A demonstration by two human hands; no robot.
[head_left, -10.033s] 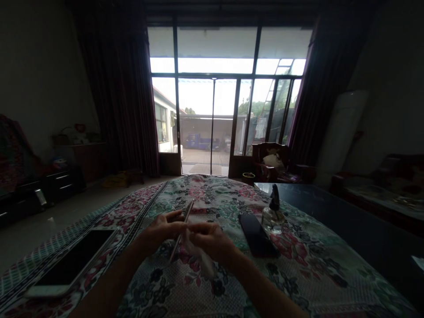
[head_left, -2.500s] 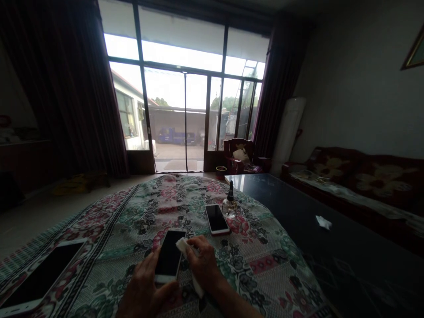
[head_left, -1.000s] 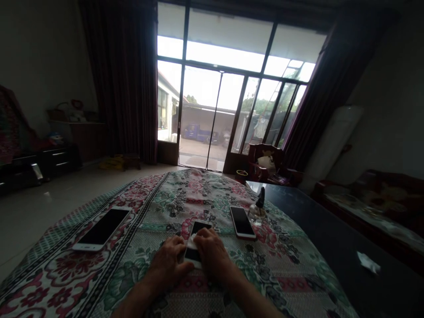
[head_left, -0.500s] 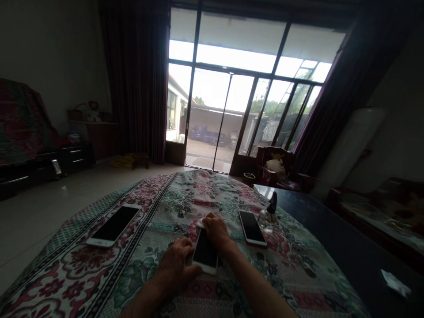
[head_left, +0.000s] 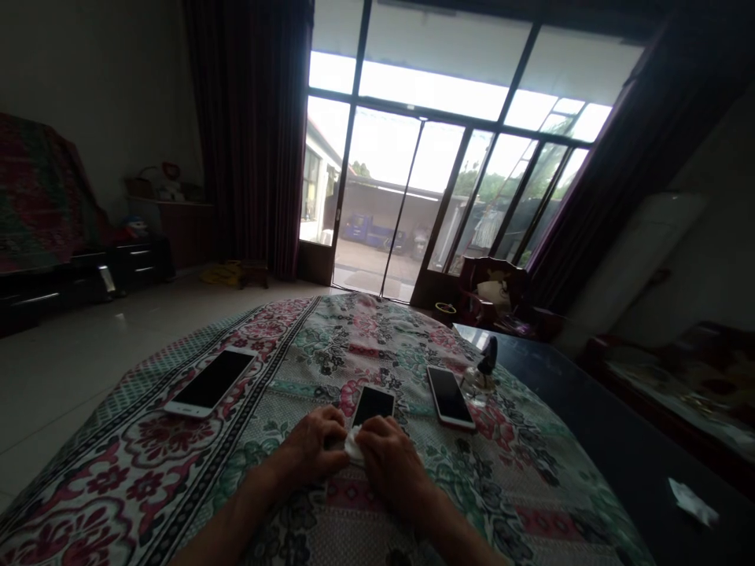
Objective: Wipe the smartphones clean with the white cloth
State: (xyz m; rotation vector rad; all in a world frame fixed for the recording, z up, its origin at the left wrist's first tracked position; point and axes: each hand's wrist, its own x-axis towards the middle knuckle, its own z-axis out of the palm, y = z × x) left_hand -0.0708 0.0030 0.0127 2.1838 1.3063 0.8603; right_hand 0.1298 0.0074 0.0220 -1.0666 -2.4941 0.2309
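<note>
A white-framed phone point(head_left: 373, 406) lies screen up on the floral cloth point(head_left: 307, 369) in front of me. My left hand point(head_left: 313, 446) rests curled against the phone's near left edge, pinning it down. My right hand point(head_left: 390, 464) is closed on a small white wipe point(head_left: 352, 445) and presses it onto the near end of the screen. The phone's lower half is hidden under both hands.
A larger phone point(head_left: 210, 381) lies to the left on the cloth, another phone point(head_left: 449, 396) to the right beside a small glass spray bottle point(head_left: 480, 376). A dark glossy table point(head_left: 602, 440) with a crumpled white scrap point(head_left: 687, 501) sits on the right. Glass doors and curtains stand ahead.
My right hand has drawn the wipe back from the phone's far end to its near end. The left hand still steadies the phone. Ten seconds ago I held the phone up on edge.
</note>
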